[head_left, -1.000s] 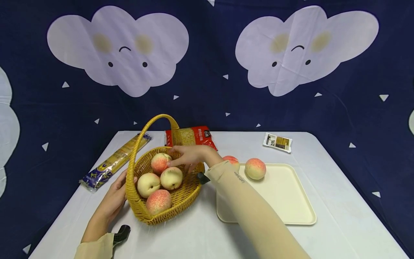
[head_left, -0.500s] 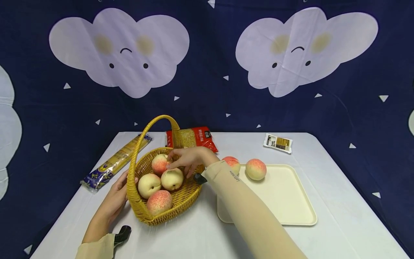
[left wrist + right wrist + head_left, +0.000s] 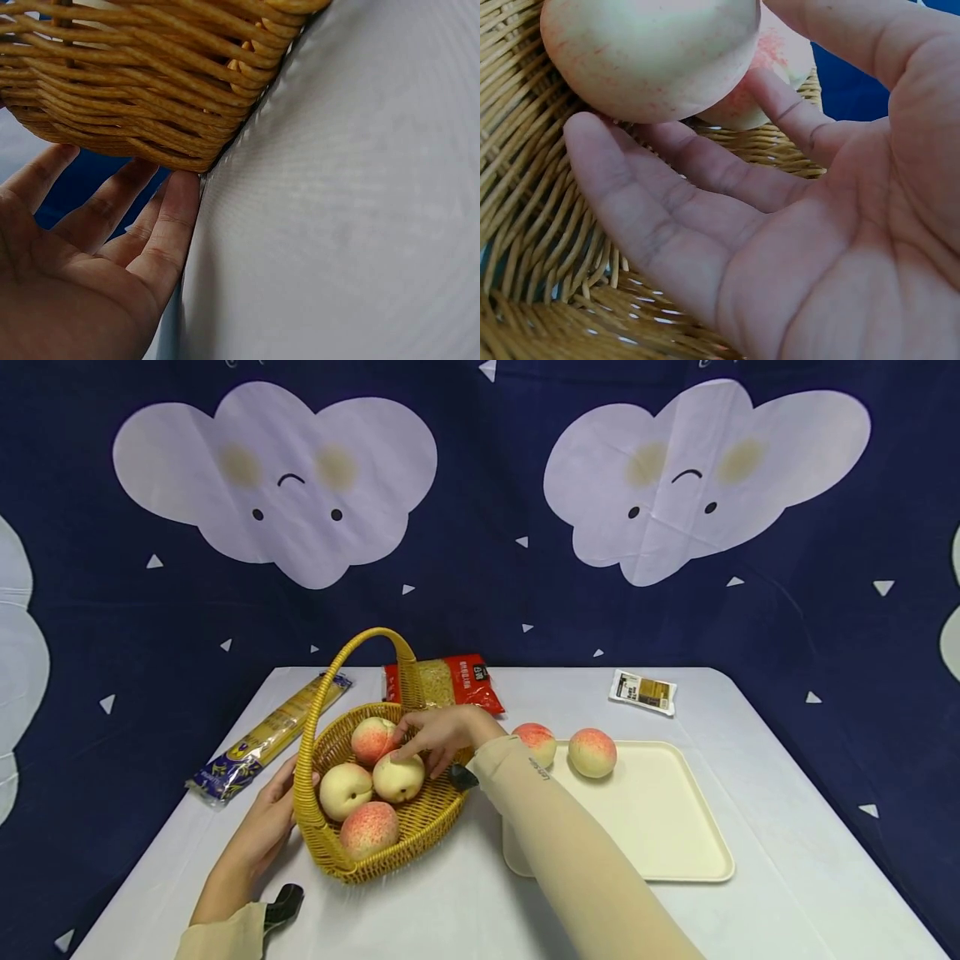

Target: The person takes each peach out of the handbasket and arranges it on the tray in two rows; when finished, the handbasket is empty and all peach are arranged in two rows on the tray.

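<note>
1. Right hand (image 3: 442,732) inside the wicker basket (image 3: 420,822), fingers spread and relaxed, closed round nothing.
2. Fingertips (image 3: 592,139) touching the underside of the nearest peach (image 3: 398,777); palm open beside it in the right wrist view, the peach (image 3: 649,56) lying above and ahead of the fingers.
3. That peach in the middle of the basket, touching three others: one behind (image 3: 372,739), one to its left (image 3: 345,790), one in front (image 3: 369,828).
4. Left hand (image 3: 266,827) flat against the basket's outer wall on the left, fingers (image 3: 172,225) straight, pressed to the weave (image 3: 135,97), gripping nothing.
5. Basket on the white table (image 3: 465,910), just left of a cream tray (image 3: 660,827).
6. Two more peaches at the tray's far edge (image 3: 536,742) (image 3: 592,752).
7. Behind the basket: a red packet (image 3: 450,681) and a long yellow packet (image 3: 270,735); a small packet (image 3: 642,691) further right.
</note>
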The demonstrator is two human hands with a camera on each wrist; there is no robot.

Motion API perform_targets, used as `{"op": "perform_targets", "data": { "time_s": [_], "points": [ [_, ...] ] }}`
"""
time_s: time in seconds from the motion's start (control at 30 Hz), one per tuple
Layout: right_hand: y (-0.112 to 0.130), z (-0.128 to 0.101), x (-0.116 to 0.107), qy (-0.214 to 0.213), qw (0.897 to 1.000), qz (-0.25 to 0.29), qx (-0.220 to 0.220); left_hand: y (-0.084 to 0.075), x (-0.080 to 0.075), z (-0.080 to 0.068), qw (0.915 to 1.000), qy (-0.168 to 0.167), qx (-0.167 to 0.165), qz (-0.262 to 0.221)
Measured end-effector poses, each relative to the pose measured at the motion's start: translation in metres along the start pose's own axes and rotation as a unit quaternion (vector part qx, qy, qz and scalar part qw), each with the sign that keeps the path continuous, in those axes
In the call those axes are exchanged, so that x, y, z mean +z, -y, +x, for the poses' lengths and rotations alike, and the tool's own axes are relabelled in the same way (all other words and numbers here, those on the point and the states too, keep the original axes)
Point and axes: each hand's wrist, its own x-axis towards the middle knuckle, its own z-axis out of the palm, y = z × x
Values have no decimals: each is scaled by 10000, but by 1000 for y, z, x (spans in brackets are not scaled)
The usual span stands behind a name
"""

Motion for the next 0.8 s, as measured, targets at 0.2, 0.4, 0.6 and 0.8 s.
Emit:
{"op": "perform_targets", "data": {
  "time_s": [0.2, 0.4, 0.6, 0.8],
  "points": [
    [-3, 2, -1, 14, 10000, 42, -48, 0, 0, 0, 10000, 29, -5, -33],
    [-5, 3, -1, 56, 9999, 99, -26, 1, -1, 0, 10000, 15, -24, 0],
    [-6, 4, -1, 190, 9995, 164, 175, 2, -1, 0, 10000, -11, -50, 14],
    [-7, 6, -2, 357, 9986, 227, 311, 1, -1, 0, 10000, -28, -26, 3]
  ]
}}
